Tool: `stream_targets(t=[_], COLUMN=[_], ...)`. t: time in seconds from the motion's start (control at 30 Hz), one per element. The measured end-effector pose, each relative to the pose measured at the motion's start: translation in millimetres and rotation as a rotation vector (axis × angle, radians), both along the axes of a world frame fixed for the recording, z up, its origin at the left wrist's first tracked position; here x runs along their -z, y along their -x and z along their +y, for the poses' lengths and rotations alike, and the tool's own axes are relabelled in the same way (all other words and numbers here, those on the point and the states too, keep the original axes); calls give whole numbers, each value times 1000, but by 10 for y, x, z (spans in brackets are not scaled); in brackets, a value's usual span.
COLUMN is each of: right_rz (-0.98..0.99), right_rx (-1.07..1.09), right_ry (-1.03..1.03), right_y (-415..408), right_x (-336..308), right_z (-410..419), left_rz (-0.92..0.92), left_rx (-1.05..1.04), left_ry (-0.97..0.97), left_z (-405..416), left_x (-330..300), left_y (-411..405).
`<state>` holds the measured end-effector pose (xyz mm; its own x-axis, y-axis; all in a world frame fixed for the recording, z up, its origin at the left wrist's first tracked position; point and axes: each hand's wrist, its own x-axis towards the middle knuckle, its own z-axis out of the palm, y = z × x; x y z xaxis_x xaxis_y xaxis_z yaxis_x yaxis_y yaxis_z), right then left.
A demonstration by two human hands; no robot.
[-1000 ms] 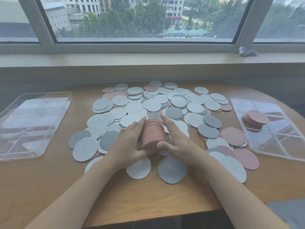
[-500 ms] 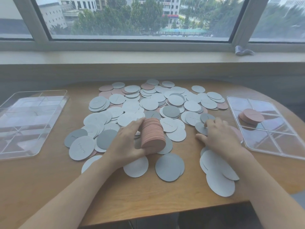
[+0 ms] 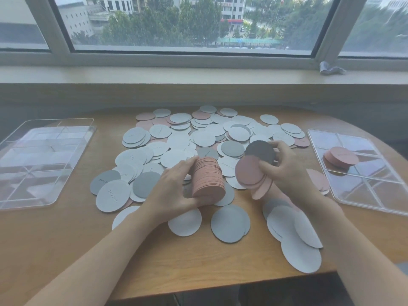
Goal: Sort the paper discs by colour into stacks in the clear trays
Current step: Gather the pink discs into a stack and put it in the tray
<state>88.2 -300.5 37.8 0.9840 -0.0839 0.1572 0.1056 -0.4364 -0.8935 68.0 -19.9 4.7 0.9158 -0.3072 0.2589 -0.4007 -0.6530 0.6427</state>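
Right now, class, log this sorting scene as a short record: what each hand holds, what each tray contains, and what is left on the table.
left hand: grips a thick pink stack
right hand: holds a few pink discs with a dark disc behind
right tray: one short pink pile
left tray: no discs visible
table: many loose discs, mostly white and grey, some pink
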Motion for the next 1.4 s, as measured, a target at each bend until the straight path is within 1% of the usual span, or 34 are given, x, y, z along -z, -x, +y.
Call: stream_targets(t=[0.03, 0.13, 0.17, 0.27, 0.33, 0.4, 0.43, 0.47, 0.53, 0.57, 0.6, 0.67, 0.77, 0.87, 0.97, 1.03, 1.13, 1.2, 1.23, 1.27, 1.4], right_rz=[37, 91, 77, -27, -87, -175, -203, -195, -68, -19, -4, -35, -175, -253, -269, -254, -204, -164, -148, -143, -75], right_rx=[-5, 6, 17, 52, 98, 116, 65, -34, -240, -297, -320, -311, -264, -140, -16, 17, 25, -19, -45, -80, -161], right_ry=[17, 255, 367, 800, 921, 957, 947, 902, 814, 835, 872, 900, 942, 836, 562, 371, 145, -35, -92, -122, -114], right_y=[-27, -127, -158, -224, -201, -157, -139, -125, -114, -119, -126, -139, -134, -99, -95, -134, -168, -157, -142, -140, -199], right_x=[35, 132, 150, 199, 199, 175, 164, 151, 172, 206, 233, 274, 279, 272, 257, 258, 236, 204, 181, 185, 261], right_z=[21, 5, -25, -126, -146, -123, -94, -45, 81, 126, 145, 131, 102, 122, 188, 274, 444, 546, 603, 645, 691], left_rz=[1, 10, 13, -2, -7, -3, 0, 0, -2, 1, 5, 2, 3, 8, 5, 6, 26, 32, 33, 36, 59], left_rx=[2, -3, -4, 5, 7, 16, 21, 22, 20, 19, 21, 28, 33, 34, 40, 44, 62, 81, 90, 99, 104], left_ry=[0, 3, 4, -13, -18, -18, -16, -10, -2, -3, -7, -9, -1, 7, 20, 36, 61, 74, 80, 84, 92], left_z=[-2, -4, -4, 7, 10, 7, 6, 7, 20, 25, 28, 26, 33, 48, 43, 45, 48, 44, 42, 42, 52], left_x=[2, -2, -6, -9, -5, -5, -5, -3, 7, 10, 10, 15, 20, 27, 20, 27, 48, 56, 59, 64, 83], left_y=[-2, 0, 3, -1, 1, -3, -5, -8, -18, -21, -22, -23, -34, -40, -36, -45, -57, -63, -69, -75, -95])
